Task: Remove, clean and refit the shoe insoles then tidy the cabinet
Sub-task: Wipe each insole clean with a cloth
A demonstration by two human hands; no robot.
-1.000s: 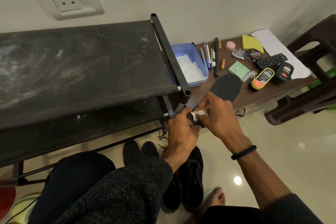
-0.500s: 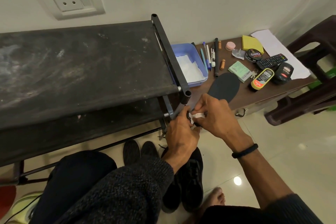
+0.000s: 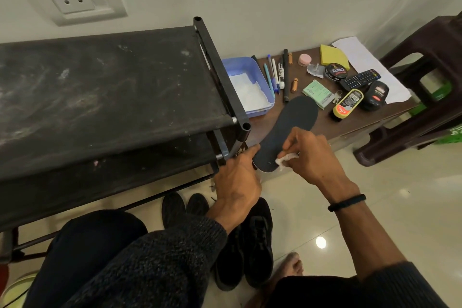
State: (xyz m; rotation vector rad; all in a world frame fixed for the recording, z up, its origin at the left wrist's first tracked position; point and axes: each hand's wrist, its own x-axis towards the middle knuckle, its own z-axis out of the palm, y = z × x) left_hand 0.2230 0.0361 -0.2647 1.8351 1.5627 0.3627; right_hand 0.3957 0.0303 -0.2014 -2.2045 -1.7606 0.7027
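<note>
A dark insole [image 3: 287, 130] hangs in the air in front of the shoe rack's corner, toe end pointing toward the low table. My left hand [image 3: 237, 182] grips its heel end from the left. My right hand [image 3: 310, 155] pinches a small white wipe [image 3: 285, 159] and presses it on the insole near the heel. A pair of black shoes [image 3: 250, 242] stands on the floor under my hands, partly hidden by my left arm. Another dark pair [image 3: 185, 207] sits beneath the rack.
The dusty black shoe rack [image 3: 112, 87] fills the left. A low brown table [image 3: 335, 125] holds a blue tray [image 3: 240, 65] with white wipes, pens, shoe polish tins, a remote and papers. A dark plastic stool [image 3: 425, 82] stands at right. My bare foot [image 3: 290, 265] rests on the tiles.
The insole's heel end, covered by both hands a second ago, now shows. My right hand and the wipe have shifted right to the insole's edge, and the insole sits slightly higher.
</note>
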